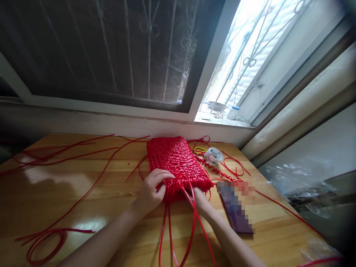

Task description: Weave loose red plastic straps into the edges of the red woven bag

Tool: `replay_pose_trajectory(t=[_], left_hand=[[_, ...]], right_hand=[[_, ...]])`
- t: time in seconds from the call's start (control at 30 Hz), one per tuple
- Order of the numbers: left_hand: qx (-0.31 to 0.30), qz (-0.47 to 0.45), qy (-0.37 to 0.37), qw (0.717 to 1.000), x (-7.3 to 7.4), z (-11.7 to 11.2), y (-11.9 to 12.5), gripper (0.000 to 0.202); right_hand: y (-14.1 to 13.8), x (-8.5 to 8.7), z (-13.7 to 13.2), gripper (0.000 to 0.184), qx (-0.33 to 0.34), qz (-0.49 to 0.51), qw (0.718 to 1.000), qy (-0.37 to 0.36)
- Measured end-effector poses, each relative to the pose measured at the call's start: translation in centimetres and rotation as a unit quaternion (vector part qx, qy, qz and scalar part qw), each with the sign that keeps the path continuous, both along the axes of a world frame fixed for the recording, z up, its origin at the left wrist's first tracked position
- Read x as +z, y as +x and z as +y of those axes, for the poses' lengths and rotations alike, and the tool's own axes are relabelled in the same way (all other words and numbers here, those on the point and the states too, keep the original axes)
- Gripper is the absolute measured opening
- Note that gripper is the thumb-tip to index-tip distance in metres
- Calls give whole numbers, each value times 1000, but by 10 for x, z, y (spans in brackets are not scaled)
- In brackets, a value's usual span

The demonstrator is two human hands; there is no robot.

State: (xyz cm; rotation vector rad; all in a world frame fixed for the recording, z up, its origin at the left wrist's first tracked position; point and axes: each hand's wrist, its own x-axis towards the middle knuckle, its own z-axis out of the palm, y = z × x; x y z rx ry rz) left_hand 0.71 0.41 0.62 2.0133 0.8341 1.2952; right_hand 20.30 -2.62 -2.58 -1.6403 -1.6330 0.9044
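A red woven basket (178,159) of plastic cord lies on the wooden table (83,185), its open end towards me. My left hand (151,191) curls its fingers over the near rim of the basket and grips it. My right hand (198,196) is at the rim's right side, mostly tucked under the weave, so its fingers are hidden. Loose red cords (191,230) hang from the rim between my forearms towards the table's near edge.
Long red strands (69,155) trail over the table's left half, with a loop (44,243) at the near left. A clear tape roll (213,155) and a braided red cord (219,172) lie right of the basket. A dark flat object (236,211) lies by my right forearm. Crumpled clear plastic (300,181) sits off the right edge.
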Motion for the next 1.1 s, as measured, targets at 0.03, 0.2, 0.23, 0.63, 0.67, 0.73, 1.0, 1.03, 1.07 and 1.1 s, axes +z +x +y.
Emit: replay_pose_trajectory(t=[0.03, 0.2, 0.23, 0.63, 0.67, 0.73, 1.0, 1.03, 1.07, 1.1], left_hand=[[11, -18, -26, 999, -1, -6, -2, 38], [-9, -1, -227, 974, -2, -36, -7, 27], [-27, 8, -278, 960, -2, -41, -5, 26], [-87, -444, -602, 657, -18, -48, 43, 38], [-95, -464, -604, 640, -17, -45, 45, 37], [-94, -496, -596, 624, -15, -40, 50, 30], [-56, -522, -542, 657, -23, -33, 59, 18], [-49, -526, -533, 661, -26, -33, 59, 16], [-42, -528, -527, 664, -28, -32, 58, 14], [-36, -528, -524, 667, -30, -31, 58, 14]], right_hand=[[4, 1, -5, 18, 13, 8, 1000, -9], [18, 21, -24, 25, -34, 144, 989, 17], [17, 26, -25, 27, -46, 179, 982, 25], [-34, 62, -15, 24, -21, 475, 864, -163], [-33, 60, -15, 28, -30, 490, 851, -184], [-32, 54, -12, 36, -33, 509, 833, -212], [-26, 52, 14, 54, 1, 513, 804, -299], [-26, 50, 16, 54, 11, 501, 809, -307], [-27, 46, 18, 50, 21, 486, 818, -309], [-27, 41, 19, 42, 29, 469, 829, -304]])
